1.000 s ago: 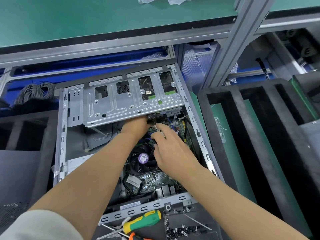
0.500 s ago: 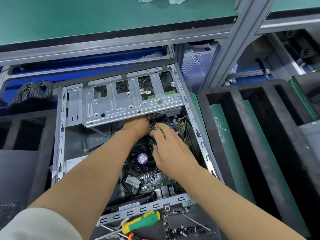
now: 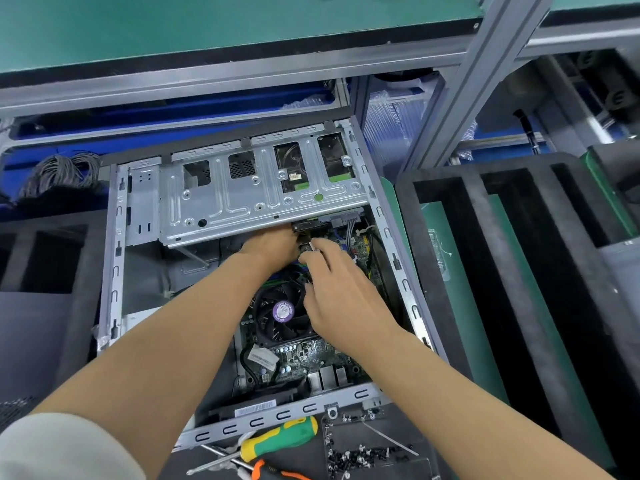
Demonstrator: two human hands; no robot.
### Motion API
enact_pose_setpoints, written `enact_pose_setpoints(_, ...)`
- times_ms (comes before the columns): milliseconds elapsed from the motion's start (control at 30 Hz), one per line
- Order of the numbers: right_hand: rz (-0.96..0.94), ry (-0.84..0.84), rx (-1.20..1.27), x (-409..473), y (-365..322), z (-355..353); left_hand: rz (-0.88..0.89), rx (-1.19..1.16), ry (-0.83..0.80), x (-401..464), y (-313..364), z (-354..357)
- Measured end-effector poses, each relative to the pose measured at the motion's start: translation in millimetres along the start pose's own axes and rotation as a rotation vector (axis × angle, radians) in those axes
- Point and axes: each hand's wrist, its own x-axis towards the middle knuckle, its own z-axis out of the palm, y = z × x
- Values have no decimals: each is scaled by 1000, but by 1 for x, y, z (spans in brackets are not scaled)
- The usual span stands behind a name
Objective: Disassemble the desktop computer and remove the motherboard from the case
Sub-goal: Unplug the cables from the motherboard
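- Head view: the case [image 3: 114, 258] lies open on the desk, and the motherboard [image 3: 304, 358] is inside it, seated flat on the floor of the case with its fan [image 3: 282, 315] facing up.
- Both hands reach in under the front lip of the drive cage [image 3: 256, 192], where cables [image 3: 351, 228] come down to the board.
- The left hand [image 3: 268, 245] goes in beneath the cage edge; its fingers are hidden, so I cannot tell whether they grip anything.
- The right hand [image 3: 341, 292] sits just beside it, fingers curled forward and pinching a small connector [image 3: 308, 242] at the board's far end, as far as I can make out.
- My reading is that a plug is being freed before the board can come out.
- To do it well, I would pull the plug by its body, straight out of its socket, never by the wires.
- If it has a latch, squeeze that first; rocking gently side to side beats a hard tug.
- The other hand is best used to steady the board or hold the loose cables aside.
- Watch the sharp metal edge of the cage above the knuckles.
- A screwdriver [image 3: 280, 439] and a heap of loose screws [image 3: 360, 452] lie in front of the case, near enough for the mounting screws afterwards.
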Motion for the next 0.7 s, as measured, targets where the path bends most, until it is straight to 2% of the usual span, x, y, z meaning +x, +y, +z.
enact_pose_setpoints(700,-6,-10,-26,1,3,1,36,-9,50,7,-6,5)
